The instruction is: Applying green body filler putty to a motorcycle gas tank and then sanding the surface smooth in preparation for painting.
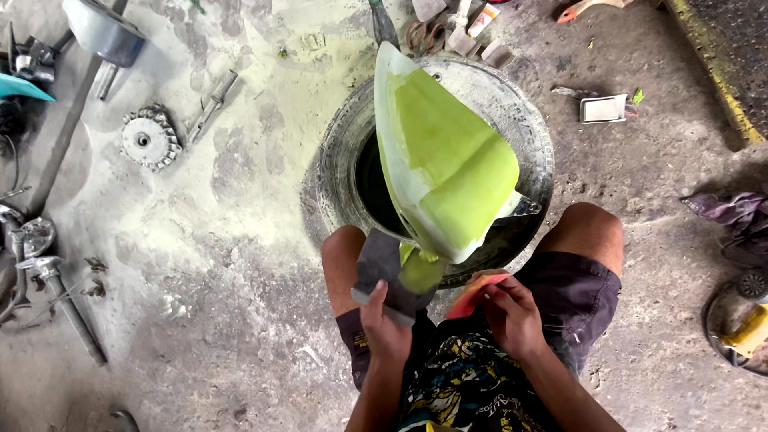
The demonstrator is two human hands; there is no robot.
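Note:
A white curved body panel point(436, 156), coated over most of its face with lime-green filler, leans on an old tyre point(524, 120) in front of my knees. My left hand point(382, 324) grips a dark flat board point(384, 268) that carries a lump of green putty point(420, 272) at its upper edge, just under the panel's lower tip. My right hand point(512, 312) holds a thin orange-red spreader point(476, 294) beside the board, close to the putty.
A toothed gear point(146, 138), a bolt and metal rods lie on the dusty concrete at the left. Tubes and small tools lie behind the tyre, a small box point(604, 108) to its right. A purple rag point(732, 208) and a yellow tool point(748, 332) lie at the right edge.

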